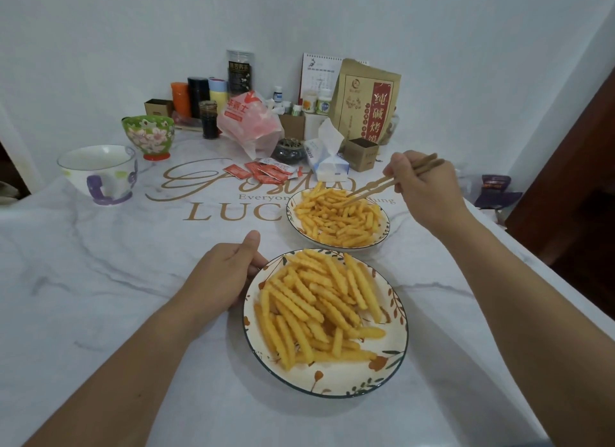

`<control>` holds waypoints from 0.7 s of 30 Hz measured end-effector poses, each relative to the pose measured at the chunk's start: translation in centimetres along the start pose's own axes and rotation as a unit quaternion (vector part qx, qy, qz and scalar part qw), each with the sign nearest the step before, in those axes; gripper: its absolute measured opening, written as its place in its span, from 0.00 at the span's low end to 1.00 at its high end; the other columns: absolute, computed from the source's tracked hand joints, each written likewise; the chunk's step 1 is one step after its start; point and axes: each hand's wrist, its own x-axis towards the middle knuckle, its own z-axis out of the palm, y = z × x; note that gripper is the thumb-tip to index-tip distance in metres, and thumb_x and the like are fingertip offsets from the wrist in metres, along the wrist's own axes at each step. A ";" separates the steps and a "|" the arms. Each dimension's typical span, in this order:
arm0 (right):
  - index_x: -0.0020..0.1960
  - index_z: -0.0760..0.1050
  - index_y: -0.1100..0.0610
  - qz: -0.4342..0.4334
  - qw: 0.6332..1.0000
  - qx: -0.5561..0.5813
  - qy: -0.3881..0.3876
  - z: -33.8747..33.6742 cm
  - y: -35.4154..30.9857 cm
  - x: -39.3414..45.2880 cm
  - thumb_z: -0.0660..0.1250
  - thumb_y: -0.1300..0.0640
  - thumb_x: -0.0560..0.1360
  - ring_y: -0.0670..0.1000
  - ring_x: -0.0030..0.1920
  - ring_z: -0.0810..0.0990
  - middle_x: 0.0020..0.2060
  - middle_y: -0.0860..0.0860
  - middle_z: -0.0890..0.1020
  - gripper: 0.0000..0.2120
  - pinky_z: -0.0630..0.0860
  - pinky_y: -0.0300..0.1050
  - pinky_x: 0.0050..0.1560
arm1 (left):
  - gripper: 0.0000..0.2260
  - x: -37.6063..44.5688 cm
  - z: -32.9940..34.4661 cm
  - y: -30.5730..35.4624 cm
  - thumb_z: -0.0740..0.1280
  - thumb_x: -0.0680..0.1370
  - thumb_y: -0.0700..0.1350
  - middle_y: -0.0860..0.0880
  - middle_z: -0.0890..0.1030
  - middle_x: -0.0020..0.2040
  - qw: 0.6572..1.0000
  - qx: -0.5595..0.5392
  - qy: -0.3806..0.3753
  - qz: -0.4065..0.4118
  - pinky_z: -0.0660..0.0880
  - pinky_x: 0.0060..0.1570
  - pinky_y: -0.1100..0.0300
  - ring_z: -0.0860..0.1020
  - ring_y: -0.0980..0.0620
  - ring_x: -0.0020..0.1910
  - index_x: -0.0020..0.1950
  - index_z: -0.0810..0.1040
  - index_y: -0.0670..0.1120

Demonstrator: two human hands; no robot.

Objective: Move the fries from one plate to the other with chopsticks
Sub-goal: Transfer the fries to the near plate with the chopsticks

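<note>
Fries (339, 218) sit near tissue box (327, 162) and ketchup packets (266, 173).

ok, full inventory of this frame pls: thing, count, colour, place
near plate: 1, white with leaf pattern, front centre, holds fries
far plate: 1, same pattern, behind it, holds fries
fries: many, yellow, piled on both plates
chopsticks: 1 pair, tan, tips in the far plate's fries
white mug: 1, purple handle, far left
floral bowl: 1, green, behind the mug
sauce packets: several, red, centre
tissue pack: 1, white, by the packets
plastic bag: 1, red-white, back centre
paper bag: 1, brown, back right
bottles, jars, boxes: several, mixed, back wall
left hand: holds near plate's rim
right hand: grips chopsticks
</note>
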 end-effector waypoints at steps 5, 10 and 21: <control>0.42 0.81 0.59 0.008 0.999 -0.034 -0.030 -0.1 0.1 1.0 0.61 0.53 0.84 0.39 0.29 0.76 0.30 0.48 0.77 0.17 0.69 0.32 0.33 | 0.27 0.0 0.0 0.1 0.54 0.87 0.60 0.57 0.85 0.30 1.000 0.007 0.000 0.005 0.71 0.33 0.60 0.79 0.61 0.26 0.42 0.86 0.49; 0.42 0.80 0.59 0.009 0.999 -0.031 -0.038 0.1 -0.1 1.6 0.58 0.48 0.86 0.40 0.28 0.74 0.31 0.48 0.76 0.21 0.71 0.38 0.34 | 0.27 0.0 -0.1 -0.1 0.54 0.86 0.61 0.54 0.86 0.33 1.000 -0.006 -0.007 -0.002 0.73 0.35 0.59 0.81 0.55 0.31 0.43 0.87 0.49; 0.37 0.77 0.58 0.058 0.978 0.157 0.121 -2.3 -3.8 -0.8 0.54 0.45 0.87 0.47 0.25 0.73 0.26 0.51 0.76 0.27 0.70 0.42 0.26 | 0.28 -0.1 -0.1 0.0 0.54 0.86 0.61 0.55 0.86 0.33 1.000 0.008 -0.004 0.003 0.72 0.34 0.59 0.80 0.57 0.30 0.43 0.87 0.49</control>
